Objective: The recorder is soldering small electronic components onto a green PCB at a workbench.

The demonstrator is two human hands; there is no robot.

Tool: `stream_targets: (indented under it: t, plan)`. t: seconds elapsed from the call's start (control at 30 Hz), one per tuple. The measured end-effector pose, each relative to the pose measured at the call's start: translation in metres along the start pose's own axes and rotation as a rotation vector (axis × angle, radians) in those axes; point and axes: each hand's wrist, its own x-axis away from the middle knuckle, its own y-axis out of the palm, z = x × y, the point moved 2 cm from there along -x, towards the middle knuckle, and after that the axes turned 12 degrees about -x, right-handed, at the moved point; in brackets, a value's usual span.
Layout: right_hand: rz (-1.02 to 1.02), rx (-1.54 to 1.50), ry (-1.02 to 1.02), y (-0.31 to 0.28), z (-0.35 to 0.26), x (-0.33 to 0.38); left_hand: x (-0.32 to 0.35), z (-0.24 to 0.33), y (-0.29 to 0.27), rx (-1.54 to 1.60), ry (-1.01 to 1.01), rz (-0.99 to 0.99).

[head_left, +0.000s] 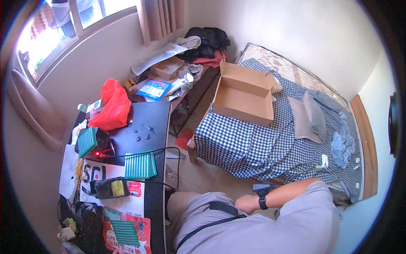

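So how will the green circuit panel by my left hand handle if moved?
The green circuit panel is probably stiff, given its straight edges. It looks thin, so likely light, and might slide if nudged, since nothing visible pins it.

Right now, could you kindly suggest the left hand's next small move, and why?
Perhaps close the left hand on the nearest green board: its fingertips show just below that board, at the picture's lower edge, while the right hand is away from the table.
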Motion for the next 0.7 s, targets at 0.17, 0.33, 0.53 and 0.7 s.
stream_targets:
  t: [0.17, 0.33, 0.53, 0.7]
  plan:
    - [0.085, -0.371, 0.180, -0.011, -0.001, -0.011, 0.003, 0.002, -0.004, -0.027, -0.008, 0.021]
    - [0.137, -0.397, 0.258, 0.031, 0.039, -0.045, 0.001, 0.004, -0.003, -0.053, 0.005, 0.014]
    - [0.145, -0.566, 0.402, 0.027, 0.041, -0.050, 0.001, 0.006, -0.007, -0.097, 0.055, 0.016]
    - [0.299, -0.779, 0.542, 0.056, 0.058, -0.066, -0.001, 0.005, -0.009, -0.131, 0.113, 0.001]
